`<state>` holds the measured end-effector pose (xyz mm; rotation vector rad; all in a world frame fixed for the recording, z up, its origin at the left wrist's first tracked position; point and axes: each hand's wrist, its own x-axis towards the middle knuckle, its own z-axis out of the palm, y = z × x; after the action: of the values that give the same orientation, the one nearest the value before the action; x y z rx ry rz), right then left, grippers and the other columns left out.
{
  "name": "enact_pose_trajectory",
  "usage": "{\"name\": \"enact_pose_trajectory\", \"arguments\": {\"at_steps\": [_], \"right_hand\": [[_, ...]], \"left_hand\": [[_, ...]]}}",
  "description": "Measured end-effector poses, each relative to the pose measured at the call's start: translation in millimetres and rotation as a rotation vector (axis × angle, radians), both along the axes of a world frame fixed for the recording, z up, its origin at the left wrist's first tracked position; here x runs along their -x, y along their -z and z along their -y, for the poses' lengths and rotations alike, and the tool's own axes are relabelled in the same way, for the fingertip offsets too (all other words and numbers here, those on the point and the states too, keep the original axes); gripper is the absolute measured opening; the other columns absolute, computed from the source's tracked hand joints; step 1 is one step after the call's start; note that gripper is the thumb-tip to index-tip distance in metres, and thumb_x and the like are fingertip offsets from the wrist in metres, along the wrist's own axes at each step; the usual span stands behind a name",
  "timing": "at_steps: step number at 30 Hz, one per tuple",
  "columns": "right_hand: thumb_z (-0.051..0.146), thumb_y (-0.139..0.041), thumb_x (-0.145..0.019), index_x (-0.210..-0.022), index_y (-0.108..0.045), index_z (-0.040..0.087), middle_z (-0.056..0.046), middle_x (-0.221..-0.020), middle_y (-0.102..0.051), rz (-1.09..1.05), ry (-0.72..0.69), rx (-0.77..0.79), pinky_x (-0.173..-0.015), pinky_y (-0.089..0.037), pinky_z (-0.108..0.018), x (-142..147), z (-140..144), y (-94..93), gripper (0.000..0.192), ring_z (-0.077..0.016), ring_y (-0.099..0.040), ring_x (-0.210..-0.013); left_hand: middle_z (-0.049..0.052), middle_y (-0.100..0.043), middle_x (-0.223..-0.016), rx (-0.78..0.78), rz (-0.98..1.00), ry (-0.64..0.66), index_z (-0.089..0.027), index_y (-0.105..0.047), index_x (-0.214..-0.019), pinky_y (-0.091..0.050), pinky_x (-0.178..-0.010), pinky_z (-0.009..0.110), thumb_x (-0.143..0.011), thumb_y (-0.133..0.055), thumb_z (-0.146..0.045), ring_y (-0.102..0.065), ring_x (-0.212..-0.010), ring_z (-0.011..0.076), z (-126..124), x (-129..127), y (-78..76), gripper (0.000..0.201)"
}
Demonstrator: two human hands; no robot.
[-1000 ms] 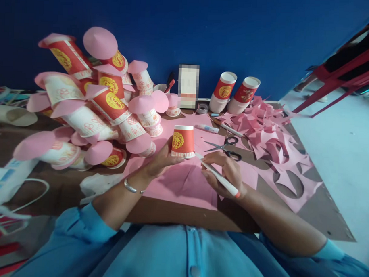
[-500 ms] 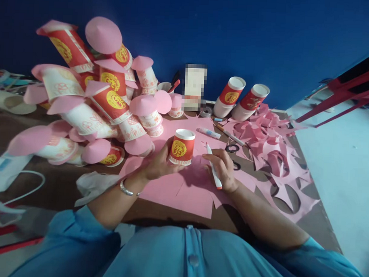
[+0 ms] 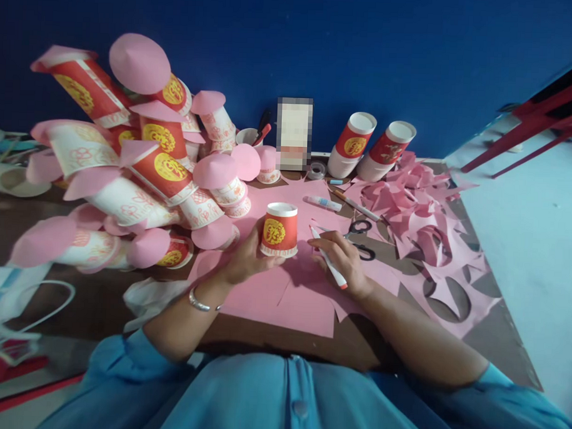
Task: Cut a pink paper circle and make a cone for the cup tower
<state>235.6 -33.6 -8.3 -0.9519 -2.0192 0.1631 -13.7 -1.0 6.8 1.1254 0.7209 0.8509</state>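
My left hand [image 3: 246, 255] grips a red paper cup [image 3: 279, 230] with a yellow emblem, held upside down over a sheet of pink paper [image 3: 283, 289]. My right hand [image 3: 343, 261] holds a white marker [image 3: 327, 265] with a red end, its tip pointing up and left toward the cup. Black-handled scissors [image 3: 360, 237] lie just beyond my right hand on the pink paper.
A large heap of cups with pink paper cone lids [image 3: 142, 165] fills the left. Two stacks of red cups [image 3: 370, 148] lean at the blue wall. Pink paper offcuts [image 3: 421, 225] cover the right side. A glue stick [image 3: 324, 203] and a tape roll [image 3: 316, 170] lie behind.
My right hand swung the marker from lying low and pointing at the cup's rim to pointing up beside the cup. The cup stayed in my left hand, tilting slightly.
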Motion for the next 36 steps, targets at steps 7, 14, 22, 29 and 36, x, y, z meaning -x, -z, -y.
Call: {"name": "enact_pose_trajectory", "arguments": {"at_steps": [7, 14, 22, 29, 36], "right_hand": [[0.026, -0.058, -0.102, -0.122, -0.068, 0.023, -0.010, -0.102, -0.069, -0.036, 0.038, 0.078, -0.076, -0.059, -0.036, 0.4, 3.5, 1.0, 0.022, -0.0219, -0.070, -0.090], [0.030, -0.059, -0.102, -0.121, -0.067, 0.027, -0.008, -0.103, -0.069, -0.095, 0.035, 0.036, -0.078, -0.059, -0.037, 1.2, 4.7, -0.8, 0.021, -0.0220, -0.070, -0.091], [0.030, -0.060, -0.102, -0.121, -0.066, 0.025, -0.008, -0.103, -0.071, -0.082, 0.032, -0.018, -0.076, -0.060, -0.036, 2.9, 4.7, 1.3, 0.021, -0.0220, -0.071, -0.091], [0.038, -0.057, -0.104, -0.128, -0.062, 0.023, -0.009, -0.106, -0.072, -0.096, 0.050, 0.050, -0.078, -0.061, -0.035, 2.2, 7.0, -1.7, 0.029, -0.0206, -0.073, -0.086], [0.029, -0.052, -0.106, -0.127, -0.063, 0.024, -0.006, -0.097, -0.071, -0.060, -0.004, 0.062, -0.075, -0.059, -0.033, 6.7, 9.8, -5.8, 0.024, -0.0189, -0.071, -0.082]], "left_hand": [[0.005, -0.067, -0.115, -0.097, -0.076, -0.038, -0.026, -0.054, -0.128, -0.054, -0.087, 0.038, -0.078, -0.086, -0.030, -0.065, -0.100, 0.0226, 1.7, -3.9, 4.9, 0.060], [0.003, -0.067, -0.117, -0.104, 0.045, -0.058, -0.027, -0.055, -0.129, -0.053, -0.092, 0.038, -0.073, -0.088, -0.029, -0.064, -0.105, 0.0233, -1.5, -5.4, 7.2, 0.065], [0.002, -0.066, -0.109, -0.110, 0.086, -0.045, -0.024, -0.055, -0.124, -0.050, -0.092, 0.036, -0.073, -0.087, -0.030, -0.063, -0.099, 0.0198, -2.4, -5.6, 3.2, 0.060], [0.009, -0.070, -0.116, -0.023, 0.237, 0.062, -0.022, -0.059, -0.129, -0.053, -0.101, 0.049, -0.077, -0.083, -0.033, -0.068, -0.109, 0.0285, -4.0, -3.4, 2.5, 0.058], [0.009, -0.074, -0.119, 0.051, 0.282, 0.035, -0.026, -0.055, -0.140, -0.052, -0.106, 0.052, -0.075, -0.080, -0.028, -0.070, -0.114, 0.0303, -5.5, 0.4, -2.7, 0.069]]}}
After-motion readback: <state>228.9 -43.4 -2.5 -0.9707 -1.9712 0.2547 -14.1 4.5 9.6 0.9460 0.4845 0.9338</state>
